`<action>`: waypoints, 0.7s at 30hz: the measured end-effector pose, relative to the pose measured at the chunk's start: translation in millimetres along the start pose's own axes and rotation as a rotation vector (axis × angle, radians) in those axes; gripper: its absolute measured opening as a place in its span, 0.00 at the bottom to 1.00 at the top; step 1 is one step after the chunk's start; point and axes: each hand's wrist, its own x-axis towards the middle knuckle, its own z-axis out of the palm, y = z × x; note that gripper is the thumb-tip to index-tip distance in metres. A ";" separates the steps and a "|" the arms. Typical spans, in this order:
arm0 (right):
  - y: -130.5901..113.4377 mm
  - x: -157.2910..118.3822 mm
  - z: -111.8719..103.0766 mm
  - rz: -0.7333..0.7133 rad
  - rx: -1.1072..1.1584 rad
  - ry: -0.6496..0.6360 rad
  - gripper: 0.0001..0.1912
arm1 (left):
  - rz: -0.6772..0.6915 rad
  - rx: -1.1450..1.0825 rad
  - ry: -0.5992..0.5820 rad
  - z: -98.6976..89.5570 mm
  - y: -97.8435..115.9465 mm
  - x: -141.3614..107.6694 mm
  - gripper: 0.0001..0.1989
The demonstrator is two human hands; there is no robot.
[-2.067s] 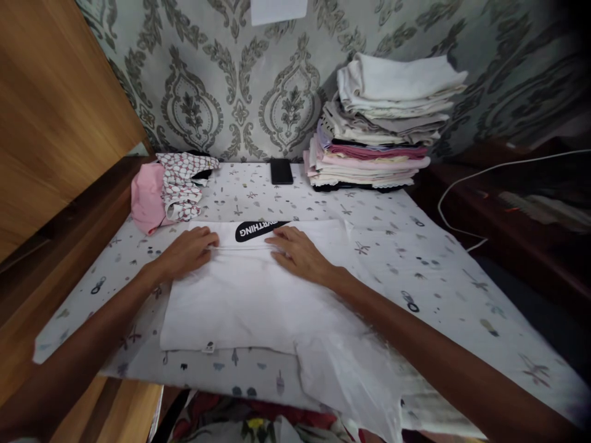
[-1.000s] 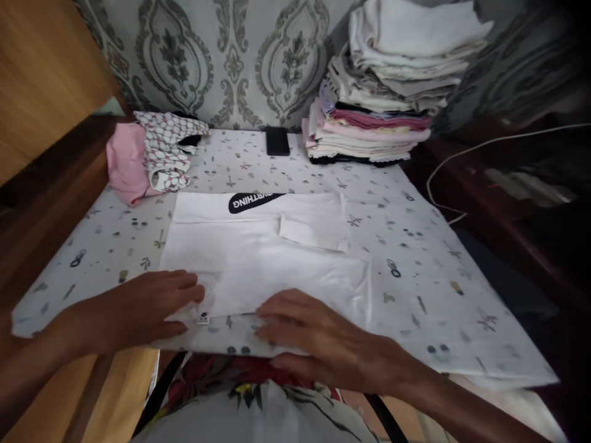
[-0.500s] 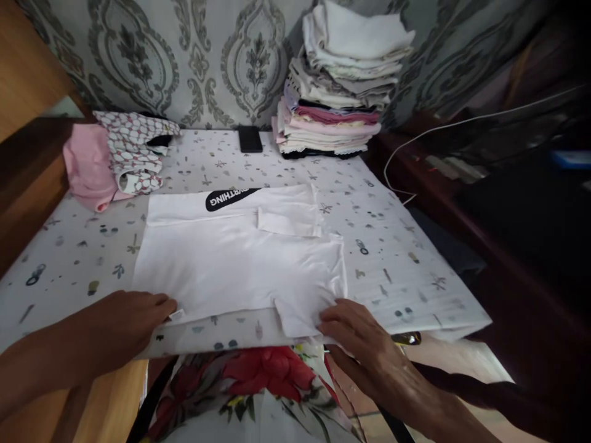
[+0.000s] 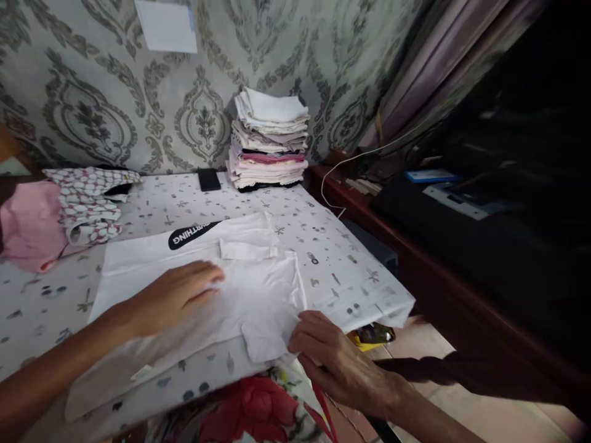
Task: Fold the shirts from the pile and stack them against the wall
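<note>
A white T-shirt point(image 4: 231, 307) lies partly folded, one side turned inward so that part of a black print with white letters shows along its far edge. One short sleeve rests on top and the other points toward me. My right hand point(image 4: 335, 357) pinches the shirt at its near right corner, beside the sleeve, fingers closed on the cloth. Over the middle of the shirt hovers my left hand point(image 4: 178, 295), slightly blurred, fingers stretched out and thumb apart, with nothing in it.
The patterned white cover point(image 4: 337, 246) spreads over the table. A folded clothes stack point(image 4: 270, 141) stands by the wall, near a black phone point(image 4: 209, 179). Pink cloth point(image 4: 32, 221) and a spotted garment point(image 4: 92, 197) lie left. A white cable point(image 4: 351, 161) crosses dark furniture at right.
My left hand has let go of the shirt's near left corner and moved right, over the cloth. My right hand keeps its pinch. The view has swung right and up.
</note>
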 end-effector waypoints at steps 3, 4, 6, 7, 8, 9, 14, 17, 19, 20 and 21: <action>1.3 0.6 -7.7 -0.009 0.028 -0.039 0.08 | 0.088 0.118 0.053 13.1 -7.6 54.9 0.15; 3.9 2.7 -11.1 0.005 0.033 -0.044 0.07 | 0.099 0.175 0.046 17.3 -13.0 66.8 0.15; 14.5 12.0 -17.5 0.065 0.013 -0.013 0.08 | 0.105 0.277 0.010 22.6 -24.4 80.8 0.19; 22.8 19.6 -19.7 0.094 -0.019 0.020 0.09 | 0.111 0.315 -0.010 23.6 -29.5 83.6 0.21; 33.0 29.1 -20.9 0.114 -0.066 0.051 0.11 | 0.124 0.343 -0.024 23.8 -33.9 84.6 0.23; 44.4 40.3 -21.1 0.122 -0.124 0.076 0.14 | 0.142 0.358 -0.033 23.4 -37.6 84.4 0.24; 98.0 99.1 -11.7 0.132 -0.385 -0.002 0.30 | 0.139 0.340 -0.007 23.2 -49.3 84.2 0.24; 114.3 118.4 -9.3 0.171 -0.339 -0.009 0.26 | 0.034 0.184 0.069 22.4 -55.3 89.8 0.18; 120.2 124.2 -10.8 0.216 -0.194 0.054 0.20 | -0.037 0.009 0.116 18.8 -58.6 93.6 0.16; 122.4 126.1 -12.0 0.251 -0.100 0.088 0.17 | -0.069 -0.078 0.124 16.2 -59.7 95.0 0.17; 124.4 127.6 -13.1 0.295 -0.006 0.114 0.14 | -0.099 -0.156 0.123 13.4 -60.5 96.1 0.18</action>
